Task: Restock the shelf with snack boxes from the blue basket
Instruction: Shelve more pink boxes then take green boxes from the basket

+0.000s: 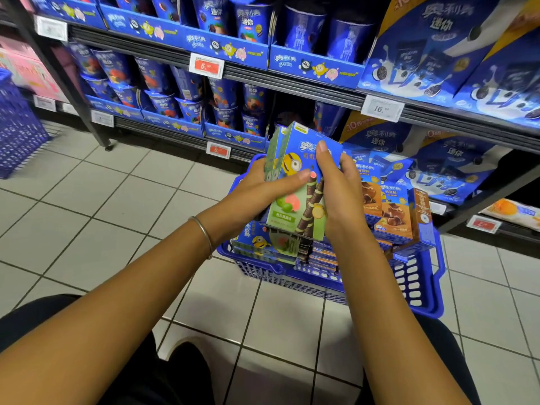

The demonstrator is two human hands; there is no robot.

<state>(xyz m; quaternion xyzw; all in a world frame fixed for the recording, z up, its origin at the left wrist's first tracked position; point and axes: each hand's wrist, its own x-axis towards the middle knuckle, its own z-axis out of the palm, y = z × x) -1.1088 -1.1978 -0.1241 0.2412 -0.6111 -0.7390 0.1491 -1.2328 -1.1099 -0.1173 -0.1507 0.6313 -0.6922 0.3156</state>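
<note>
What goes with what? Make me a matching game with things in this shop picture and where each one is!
Things:
1. green snack boxes
2. brown snack boxes
3. 16.90 price tag
4. bracelet

Places:
A. round the left wrist
B. on a shelf edge
C. held between the left hand and right hand
D. standing in the blue basket

Pairs: 1-C, 2-D, 3-B, 4-A
</note>
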